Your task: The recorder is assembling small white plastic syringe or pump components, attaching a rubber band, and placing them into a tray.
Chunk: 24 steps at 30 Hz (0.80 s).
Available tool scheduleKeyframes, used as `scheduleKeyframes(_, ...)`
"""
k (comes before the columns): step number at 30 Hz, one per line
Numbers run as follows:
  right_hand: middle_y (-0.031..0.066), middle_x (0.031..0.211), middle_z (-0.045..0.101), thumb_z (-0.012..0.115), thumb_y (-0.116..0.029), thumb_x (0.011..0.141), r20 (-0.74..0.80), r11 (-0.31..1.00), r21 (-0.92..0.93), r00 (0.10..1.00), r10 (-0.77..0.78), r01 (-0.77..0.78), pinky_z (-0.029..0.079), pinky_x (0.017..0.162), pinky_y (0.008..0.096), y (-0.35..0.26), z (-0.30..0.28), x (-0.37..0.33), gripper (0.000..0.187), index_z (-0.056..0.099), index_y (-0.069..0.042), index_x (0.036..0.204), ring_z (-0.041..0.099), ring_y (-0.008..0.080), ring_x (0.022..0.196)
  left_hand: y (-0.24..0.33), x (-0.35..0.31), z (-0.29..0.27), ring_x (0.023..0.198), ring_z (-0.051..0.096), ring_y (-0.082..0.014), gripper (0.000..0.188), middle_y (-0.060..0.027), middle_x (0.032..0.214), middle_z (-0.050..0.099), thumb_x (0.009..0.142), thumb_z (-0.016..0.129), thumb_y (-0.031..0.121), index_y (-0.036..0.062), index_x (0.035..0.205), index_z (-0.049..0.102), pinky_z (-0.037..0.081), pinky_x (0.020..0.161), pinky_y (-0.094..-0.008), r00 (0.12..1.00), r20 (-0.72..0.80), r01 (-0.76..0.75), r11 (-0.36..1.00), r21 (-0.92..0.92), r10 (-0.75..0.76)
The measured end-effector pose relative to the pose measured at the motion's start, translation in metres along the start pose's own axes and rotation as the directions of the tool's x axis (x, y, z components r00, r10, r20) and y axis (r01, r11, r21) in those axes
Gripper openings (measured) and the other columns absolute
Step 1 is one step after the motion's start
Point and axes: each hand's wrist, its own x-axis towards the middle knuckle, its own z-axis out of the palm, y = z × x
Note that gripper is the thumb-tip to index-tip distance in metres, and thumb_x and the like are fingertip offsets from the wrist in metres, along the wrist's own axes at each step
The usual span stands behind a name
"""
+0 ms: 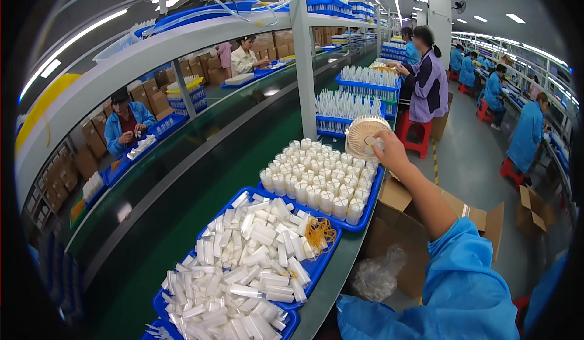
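Observation:
My right hand [391, 154] reaches forward in a blue sleeve [459, 273], its fingers drawn together in front of the right side of a small round beige fan [364, 134]. Something small and pale shows at the fingertips, too indistinct to name. Below the hand is a blue tray [351, 226] filled with upright white pieces in clear sleeves [322, 178]. Nearer to me, white plastic pieces [249, 242] lie heaped in other blue trays [311, 297]. A bundle of yellow rubber bands [320, 233] rests at the heap's right edge. My left hand is out of view.
A green conveyor belt [146, 248] runs left of the trays, beside a grey post [301, 54]. An open cardboard box [389, 236] holding a clear plastic bag [380, 273] stands at right. Farther off, a person [426, 84] sits on a red stool [413, 134] near stacked blue trays [365, 85].

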Motion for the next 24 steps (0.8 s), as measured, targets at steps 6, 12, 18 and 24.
scheduleKeyframes(6, 0.0183, 0.088, 0.061, 0.066, -0.019, 0.068, 0.296, 0.999, -0.034, 0.955, -0.009, 0.02, 0.046, 0.075, 0.04, 0.018, 0.03, 0.014, 0.026, 0.058, -0.005, 0.089, 0.059, 0.0336, 0.086, -0.015, -0.029, -0.029, 0.1, 0.052, -0.0362, 0.035, -0.0251, 0.119, 0.041, 0.077, 0.054, 0.005, 0.0024, 0.112, 0.049, 0.047, 0.082, -0.0414, 0.995, -0.008, 0.101, 0.975, 0.198, -0.101)
scheduleKeyframes(12, 0.016, 0.084, 0.063, 0.069, -0.021, 0.065, 0.49, 0.993, -0.069, 0.87, -0.049, 0.095, 0.047, 0.073, 0.0387, 0.017, 0.03, 0.034, 0.026, 0.065, -0.005, 0.086, 0.061, 0.0322, 0.081, 0.0, -0.022, -0.053, 0.098, 0.052, -0.037, 0.035, -0.0235, 0.117, 0.041, 0.073, 0.054, 0.003, 0.0041, 0.108, 0.05, 0.048, 0.08, -0.0407, 0.916, 0.05, 0.362, 0.874, 0.324, -0.398)
scheduleKeyframes(18, 0.0182, 0.079, 0.063, 0.063, -0.028, 0.075, 0.472, 0.993, -0.117, 0.878, 0.076, -0.022, 0.047, 0.072, 0.0408, 0.009, 0.041, 0.021, 0.028, 0.066, -0.005, 0.09, 0.061, 0.0339, 0.077, -0.008, -0.031, -0.058, 0.099, 0.051, -0.0369, 0.033, -0.0227, 0.115, 0.044, 0.071, 0.055, 0.001, 0.0049, 0.104, 0.053, 0.047, 0.081, -0.0414, 0.902, 0.056, 0.392, 0.866, 0.311, -0.428)
scheduleKeyframes(24, 0.0208, 0.077, 0.062, 0.051, -0.031, 0.086, 0.521, 0.98, -0.196, 0.849, 0.087, 0.019, 0.046, 0.071, 0.0441, 0.002, 0.037, 0.012, 0.03, 0.065, -0.004, 0.086, 0.06, 0.0373, 0.074, -0.008, -0.037, -0.058, 0.1, 0.051, -0.0369, 0.032, -0.0224, 0.115, 0.045, 0.07, 0.055, 0.0, 0.0054, 0.102, 0.055, 0.046, 0.081, -0.0417, 0.941, 0.071, 0.282, 0.883, 0.376, -0.331)
